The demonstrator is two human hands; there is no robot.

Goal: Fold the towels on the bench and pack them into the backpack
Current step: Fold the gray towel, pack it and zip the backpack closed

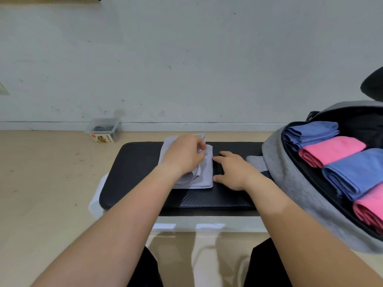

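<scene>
free: bench [134, 162] left of grey towel [207, 175] | blocked: right end, backpack [290, 183] packed with folded towels [331, 150]

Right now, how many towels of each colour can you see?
blue towels: 2, in the backpack
pink towels: 2, in the backpack
grey towel: 1, on the bench
Total: 5

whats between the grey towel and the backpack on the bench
In the head view, the right hand rests flat on the black bench between the grey towel and the backpack, with a grey fabric piece beside the backpack.
</scene>
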